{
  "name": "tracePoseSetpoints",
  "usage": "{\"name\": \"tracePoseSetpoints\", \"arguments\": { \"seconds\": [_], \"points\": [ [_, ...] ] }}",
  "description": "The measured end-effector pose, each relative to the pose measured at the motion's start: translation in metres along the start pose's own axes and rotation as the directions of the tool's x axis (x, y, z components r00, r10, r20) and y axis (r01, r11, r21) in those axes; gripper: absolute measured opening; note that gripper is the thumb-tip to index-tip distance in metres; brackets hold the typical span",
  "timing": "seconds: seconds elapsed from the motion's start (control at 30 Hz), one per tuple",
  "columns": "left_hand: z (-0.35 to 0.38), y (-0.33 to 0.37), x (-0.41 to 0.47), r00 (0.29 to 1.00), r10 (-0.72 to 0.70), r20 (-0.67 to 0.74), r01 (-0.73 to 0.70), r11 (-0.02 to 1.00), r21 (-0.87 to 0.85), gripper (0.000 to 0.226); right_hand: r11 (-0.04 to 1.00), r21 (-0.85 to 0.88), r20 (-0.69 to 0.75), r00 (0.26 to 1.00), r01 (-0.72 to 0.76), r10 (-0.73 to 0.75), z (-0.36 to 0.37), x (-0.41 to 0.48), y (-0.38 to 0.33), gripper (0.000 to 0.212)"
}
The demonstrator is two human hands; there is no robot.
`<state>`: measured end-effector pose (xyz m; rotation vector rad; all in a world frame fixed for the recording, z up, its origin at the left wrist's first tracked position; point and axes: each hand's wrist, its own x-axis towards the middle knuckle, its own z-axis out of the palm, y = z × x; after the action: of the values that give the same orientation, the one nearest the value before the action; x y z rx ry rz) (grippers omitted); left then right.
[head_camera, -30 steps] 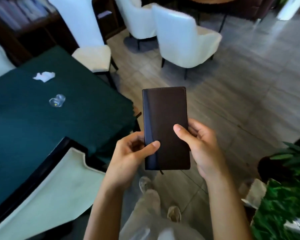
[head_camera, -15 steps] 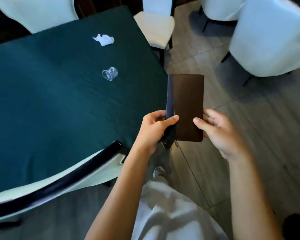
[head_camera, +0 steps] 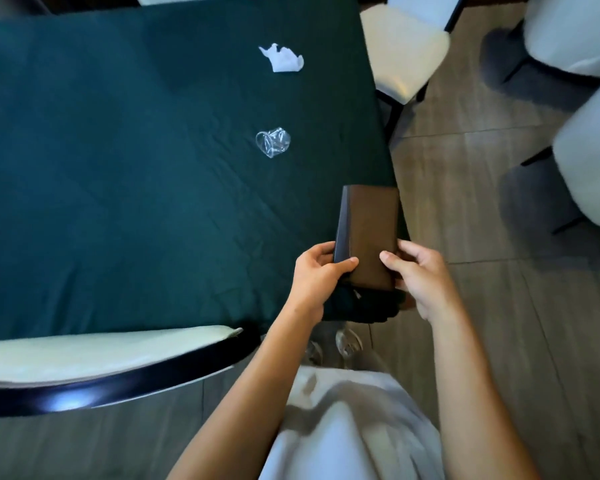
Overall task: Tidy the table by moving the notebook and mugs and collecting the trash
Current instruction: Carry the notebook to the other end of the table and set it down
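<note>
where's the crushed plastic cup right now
In the head view the crushed plastic cup lies on the green tablecloth, right of centre, between the white tissue farther away and the notebook held nearer.

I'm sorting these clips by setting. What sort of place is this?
Probably a restaurant or cafe dining area: a table under a dark green tablecloth, several matching white upholstered chairs around it and more nearby, and a grey tiled floor.
</note>
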<state>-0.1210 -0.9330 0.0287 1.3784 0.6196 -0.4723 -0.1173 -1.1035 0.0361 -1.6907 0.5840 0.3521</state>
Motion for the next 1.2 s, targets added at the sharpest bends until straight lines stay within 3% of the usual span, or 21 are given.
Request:
{"name": "tracePoseSetpoints", "arguments": {
  "seconds": [0.33, 0.6, 0.7, 0.8, 0.9, 1.2],
  "points": [
    [0.02, -0.038, 0.069, 0.961, -0.1, -0.257, 0.146, 0.975, 0.166, 0.059, 0.981, -0.146, 0.096, 0.985, -0.126, 0.141, 0.015, 0.083, 0.041, 0.044],
    [0.045, -0.034, 0.068, 0.931, 0.015, -0.364, 0.184, 0.844, 0.504, 0.052, 0.843, -0.537, 0.08, 0.997, 0.039, 0.005, -0.001, 0.105, 0.048, 0.05],
    [0.055, -0.029, 0.069, 0.935, 0.069, -0.347, 0.195, 0.718, 0.669, 0.044, 0.759, -0.634, 0.113, 0.989, 0.148, -0.099, -0.001, 0.111, 0.044, 0.06],
    [0.062, -0.03, 0.069, 0.954, 0.144, -0.263, 0.135, 0.576, 0.806, 0.065, 0.703, -0.661, 0.181, 0.965, 0.263, -0.19, 0.001, 0.112, 0.043, 0.081],
    [0.064, -0.029, 0.068, 0.963, 0.219, -0.157, 0.037, 0.471, 0.881, 0.073, 0.614, -0.704, 0.284, 0.934, 0.357, -0.218, 0.001, 0.115, 0.041, 0.07],
    [0.056, -0.021, 0.068, 0.987, 0.116, -0.112, 0.058, 0.392, 0.918, 0.074, 0.585, -0.728, 0.311, 0.933, 0.357, -0.183, 0.005, 0.119, 0.033, 0.07]
  ]
}}
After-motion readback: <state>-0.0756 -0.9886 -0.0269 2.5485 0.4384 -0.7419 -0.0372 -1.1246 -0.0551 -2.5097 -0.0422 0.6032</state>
